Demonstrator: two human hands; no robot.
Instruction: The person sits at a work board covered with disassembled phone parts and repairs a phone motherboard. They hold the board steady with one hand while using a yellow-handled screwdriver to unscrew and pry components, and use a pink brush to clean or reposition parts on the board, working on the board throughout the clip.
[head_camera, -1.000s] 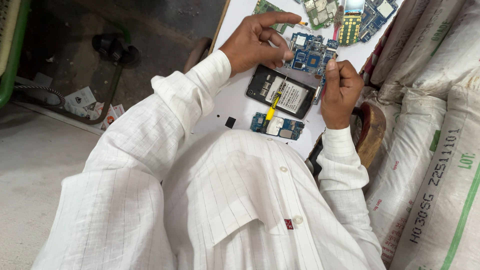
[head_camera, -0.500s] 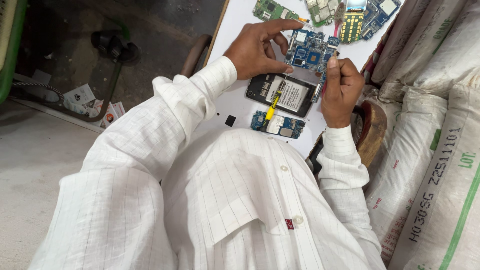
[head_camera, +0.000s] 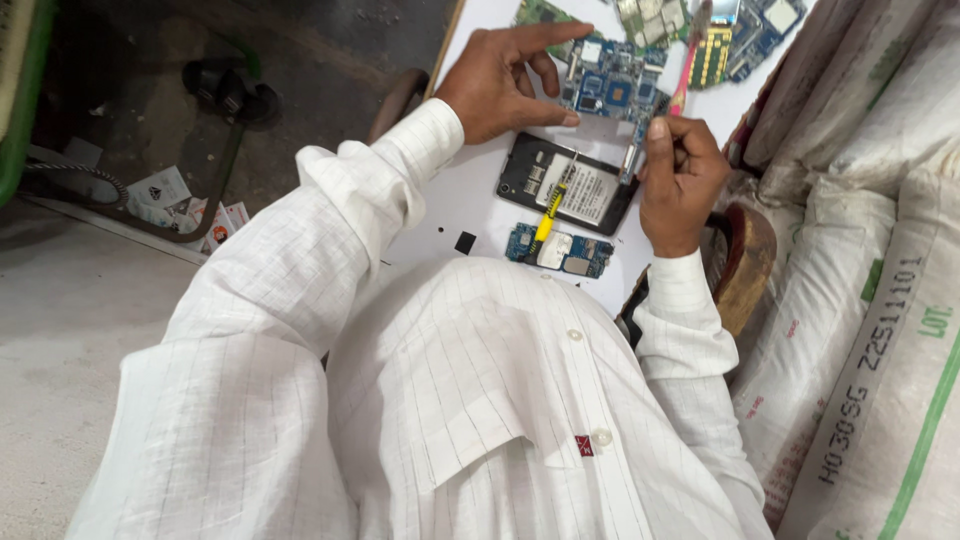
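1. A blue circuit board (head_camera: 612, 88) is held above the white worktop (head_camera: 470, 190), near the top of the view, its long axis running roughly left to right, component face up.
2. The left hand (head_camera: 500, 85) is half open: thumb and middle fingers pinch the board's left edge, and the forefinger stretches out straight along its far side.
3. The right hand (head_camera: 680, 180) is closed, fingers curled, thumb up against the board's right end. A red-handled tool (head_camera: 688, 60) rises from this fist, slanting up and slightly right; whether the fingers grip it cannot be told.
4. Just below the board lies an opened black phone (head_camera: 568, 184), long axis tilted down to the right.
5. A yellow-handled screwdriver (head_camera: 545, 222) lies across the phone, its handle reaching down to a smaller blue board (head_camera: 560, 250) near the person's chest.
6. A small black chip (head_camera: 465, 242) lies alone left of that board, with bare worktop around it.
7. More boards (head_camera: 720, 40) crowd the far edge.
8. Sacks (head_camera: 870, 250) press close on the right; the worktop's left edge borders dark floor (head_camera: 300, 60).
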